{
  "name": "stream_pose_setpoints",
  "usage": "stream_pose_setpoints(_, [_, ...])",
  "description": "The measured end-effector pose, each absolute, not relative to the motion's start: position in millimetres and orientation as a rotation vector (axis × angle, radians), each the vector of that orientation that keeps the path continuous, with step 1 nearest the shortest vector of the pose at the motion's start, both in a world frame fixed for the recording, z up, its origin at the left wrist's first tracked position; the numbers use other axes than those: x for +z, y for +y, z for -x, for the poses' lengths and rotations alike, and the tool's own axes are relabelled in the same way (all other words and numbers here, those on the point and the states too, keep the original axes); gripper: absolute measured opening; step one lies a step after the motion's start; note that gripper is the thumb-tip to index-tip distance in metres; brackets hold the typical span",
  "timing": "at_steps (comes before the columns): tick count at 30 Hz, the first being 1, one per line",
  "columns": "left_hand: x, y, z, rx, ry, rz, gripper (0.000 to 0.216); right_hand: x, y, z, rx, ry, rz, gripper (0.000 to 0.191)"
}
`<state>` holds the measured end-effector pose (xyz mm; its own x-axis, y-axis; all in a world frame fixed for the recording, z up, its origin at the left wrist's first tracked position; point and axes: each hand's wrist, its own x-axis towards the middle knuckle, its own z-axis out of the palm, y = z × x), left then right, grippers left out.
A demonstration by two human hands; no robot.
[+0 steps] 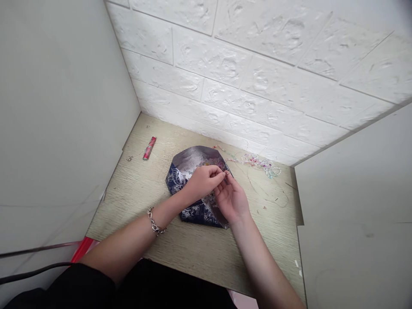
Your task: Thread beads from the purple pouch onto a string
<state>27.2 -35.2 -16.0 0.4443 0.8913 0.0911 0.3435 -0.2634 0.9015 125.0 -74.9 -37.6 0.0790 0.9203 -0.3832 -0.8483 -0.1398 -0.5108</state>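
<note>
Left hand (206, 182) pinched, right hand (232, 201) half-curled, grip on anything indiscernible; both above shiny blue-and-silver faceted tray's (188, 159) right side.

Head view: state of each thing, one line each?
Left hand: fingers bent, tips close to the right's; grip unclear.
Right hand: palm up, fingers partly curled.
Bowl: open, beads inside.
Bead strings: loosely heaped on table.
Red tube: lying flat.
Bracelet: around left wrist.
</note>
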Motion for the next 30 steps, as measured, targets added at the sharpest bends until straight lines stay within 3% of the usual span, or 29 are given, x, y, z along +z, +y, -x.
stream_pose_setpoints(14, [-23, -26, -26, 0.731, 0.931, -1.606, 0.029, -44, -74, -120, 1.248, -0.495, 0.885, 0.005])
stream_pose_setpoints(25, [-18, -27, -22, 0.553, 0.856, -1.410, 0.029, -23, -86, -141, 0.345, -1.515, 1.552, 0.018])
stream_pose_setpoints(30, [-17, -25, -20, 0.520, 0.847, -1.460, 0.029, -22, -87, -145, 0.234, -1.678, 1.556, 0.020])
